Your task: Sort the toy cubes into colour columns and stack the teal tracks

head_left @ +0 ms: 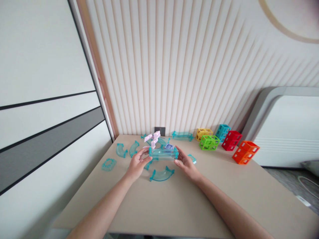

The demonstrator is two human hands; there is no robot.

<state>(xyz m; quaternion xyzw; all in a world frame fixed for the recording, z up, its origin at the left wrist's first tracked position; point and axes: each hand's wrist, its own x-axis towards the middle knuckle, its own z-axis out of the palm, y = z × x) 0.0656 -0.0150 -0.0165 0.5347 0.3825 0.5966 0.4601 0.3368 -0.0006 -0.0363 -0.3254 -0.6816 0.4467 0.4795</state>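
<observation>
Between my two hands is a straight, see-through teal toy track piece [163,153], held level a little above the table. My left hand [137,163] grips its left end, thumb in front and fingers behind. Its right end is pinched by my right hand [186,164] in the same way. Just behind it are a pink windmill-like piece [155,138] and a small blue-purple piece [169,146]. A curved teal track piece [161,174] lies on the table in front of my hands. Another teal piece beneath the held one is partly hidden.
Two curved teal pieces [121,150] and a teal frame [109,164] lie at the left of the table [154,209]. A long teal track [182,135] rests near the wall. Yellow, green [209,142], blue, red [231,140] and orange [246,152] block frames stand at the right.
</observation>
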